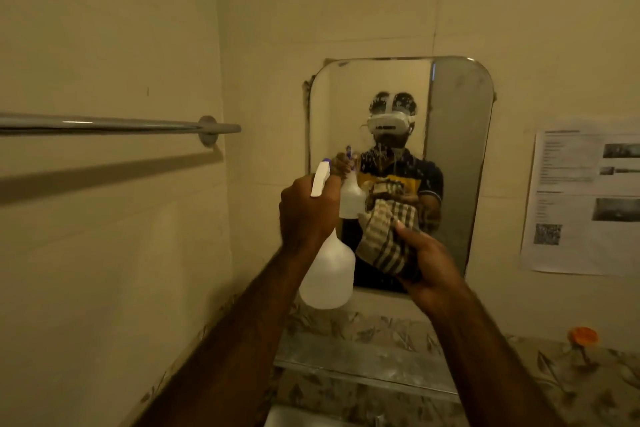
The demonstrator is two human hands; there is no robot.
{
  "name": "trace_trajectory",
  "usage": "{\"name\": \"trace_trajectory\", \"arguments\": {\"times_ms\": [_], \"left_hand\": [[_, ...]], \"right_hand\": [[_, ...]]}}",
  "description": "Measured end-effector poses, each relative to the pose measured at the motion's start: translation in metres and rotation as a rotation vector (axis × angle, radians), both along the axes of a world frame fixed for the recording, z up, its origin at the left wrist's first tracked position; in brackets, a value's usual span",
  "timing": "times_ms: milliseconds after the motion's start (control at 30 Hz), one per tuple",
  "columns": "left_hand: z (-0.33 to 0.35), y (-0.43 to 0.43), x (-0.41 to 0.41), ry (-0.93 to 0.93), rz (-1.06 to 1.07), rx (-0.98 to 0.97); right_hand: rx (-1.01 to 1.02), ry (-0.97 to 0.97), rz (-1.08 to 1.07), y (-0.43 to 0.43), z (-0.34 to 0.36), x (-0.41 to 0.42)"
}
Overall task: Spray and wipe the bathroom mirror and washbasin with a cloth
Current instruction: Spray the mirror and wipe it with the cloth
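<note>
The rounded wall mirror [453,156] hangs straight ahead, with spray droplets and runs across its middle. My left hand [306,215] grips the neck of a white spray bottle [329,277], its nozzle pointing at the glass. My right hand [429,263] holds a bunched striped cloth [384,243] close to the mirror's lower part. The mirror reflects a person wearing a headset, the bottle and the cloth. The washbasin's top edge [304,418] barely shows at the bottom of the frame.
A metal towel rail [114,125] juts from the left wall at hand height. A narrow shelf [363,354] runs under the mirror on patterned tiles. A printed paper sheet [585,198] is stuck on the right wall, and an orange object [583,335] sits below it.
</note>
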State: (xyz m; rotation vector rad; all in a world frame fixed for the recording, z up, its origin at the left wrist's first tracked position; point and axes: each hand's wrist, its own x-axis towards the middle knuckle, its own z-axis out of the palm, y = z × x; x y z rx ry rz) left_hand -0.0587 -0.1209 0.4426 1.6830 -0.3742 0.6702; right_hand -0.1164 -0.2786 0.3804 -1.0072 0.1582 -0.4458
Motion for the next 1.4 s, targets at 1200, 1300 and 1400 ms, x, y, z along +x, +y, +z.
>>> {"name": "trace_trajectory", "arguments": {"times_ms": [1200, 1300, 1400], "left_hand": [[-0.013, -0.09, -0.042, -0.016, -0.245, 0.095], [-0.03, -0.088, -0.036, -0.015, -0.229, 0.112], [-0.049, -0.082, -0.029, 0.011, -0.18, 0.092]], "right_hand": [[-0.087, 0.009, -0.27, -0.062, -0.008, -0.059], [-0.088, 0.019, -0.258, -0.063, -0.015, -0.058], [-0.084, 0.034, -0.242, -0.062, -0.022, -0.055]]}}
